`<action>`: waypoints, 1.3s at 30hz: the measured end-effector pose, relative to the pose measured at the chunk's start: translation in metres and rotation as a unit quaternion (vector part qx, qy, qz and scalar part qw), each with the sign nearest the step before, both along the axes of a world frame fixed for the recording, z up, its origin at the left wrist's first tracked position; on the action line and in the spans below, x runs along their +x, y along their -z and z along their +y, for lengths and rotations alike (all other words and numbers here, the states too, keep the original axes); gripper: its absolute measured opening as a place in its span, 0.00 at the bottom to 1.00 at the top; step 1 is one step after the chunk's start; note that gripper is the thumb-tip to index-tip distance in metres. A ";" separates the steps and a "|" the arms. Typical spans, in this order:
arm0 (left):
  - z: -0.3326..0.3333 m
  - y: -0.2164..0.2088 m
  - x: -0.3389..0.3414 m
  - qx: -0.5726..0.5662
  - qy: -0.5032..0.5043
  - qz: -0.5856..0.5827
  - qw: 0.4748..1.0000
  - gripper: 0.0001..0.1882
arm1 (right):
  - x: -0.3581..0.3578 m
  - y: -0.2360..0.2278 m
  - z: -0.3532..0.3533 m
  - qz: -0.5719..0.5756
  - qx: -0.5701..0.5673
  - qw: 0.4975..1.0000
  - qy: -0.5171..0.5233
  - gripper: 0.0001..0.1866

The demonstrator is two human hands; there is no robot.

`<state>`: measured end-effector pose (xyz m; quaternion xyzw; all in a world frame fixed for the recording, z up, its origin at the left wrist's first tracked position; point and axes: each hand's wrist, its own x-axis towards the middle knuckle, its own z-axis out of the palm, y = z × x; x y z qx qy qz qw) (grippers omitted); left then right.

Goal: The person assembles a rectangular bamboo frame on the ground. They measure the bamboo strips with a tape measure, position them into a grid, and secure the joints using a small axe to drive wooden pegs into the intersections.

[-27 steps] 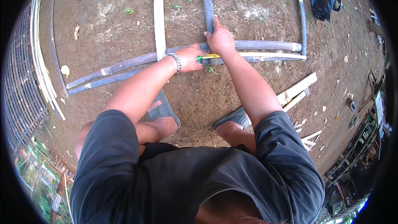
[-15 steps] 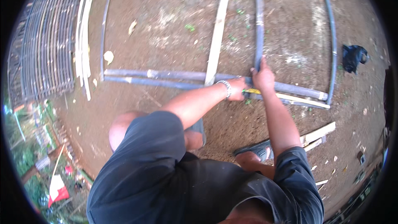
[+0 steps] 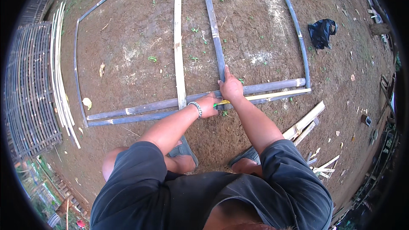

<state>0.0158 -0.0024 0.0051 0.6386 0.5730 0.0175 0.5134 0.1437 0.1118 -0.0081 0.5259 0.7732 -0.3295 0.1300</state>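
Observation:
My left hand (image 3: 208,105), wearing a bracelet at the wrist, is closed low over the near crosswise bamboo poles. A narrow yellow strip (image 3: 224,102) with a bit of green emerges beside its fingers; its kind is unclear. My right hand (image 3: 232,87) grips the near end of a dark lengthwise bamboo pole (image 3: 215,38), index finger pointing along it. That end meets a dark crosswise bamboo pole (image 3: 264,87). Left of it, a pale split bamboo slat (image 3: 178,47) reaches the same crosswise pole. A second crosswise pole (image 3: 132,119) lies nearer to me. My fingers hide part of the joint.
Thin bamboo poles bound the frame at the left (image 3: 76,64) and right (image 3: 301,38). Farther left are pale strips (image 3: 57,72) and a slatted bamboo panel (image 3: 32,81). A black plastic bag (image 3: 321,33) lies right, bamboo offcuts (image 3: 304,121) near my right foot.
The view has shifted, so the frame appears farther left and my right foot and the offcuts show more. Both hands keep about the same places on the bamboo.

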 end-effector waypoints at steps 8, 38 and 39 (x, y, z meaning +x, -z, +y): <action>-0.006 0.007 -0.002 -0.017 -0.007 0.000 1.000 0.34 | 0.001 0.010 -0.005 0.042 0.006 0.999 0.026 0.44; -0.004 0.016 -0.002 0.007 -0.015 0.008 1.000 0.33 | 0.000 0.011 0.003 0.012 -0.002 1.000 0.006 0.44; -0.004 0.016 -0.003 0.010 -0.014 0.007 1.000 0.33 | 0.000 0.011 0.003 0.011 -0.002 1.000 0.005 0.45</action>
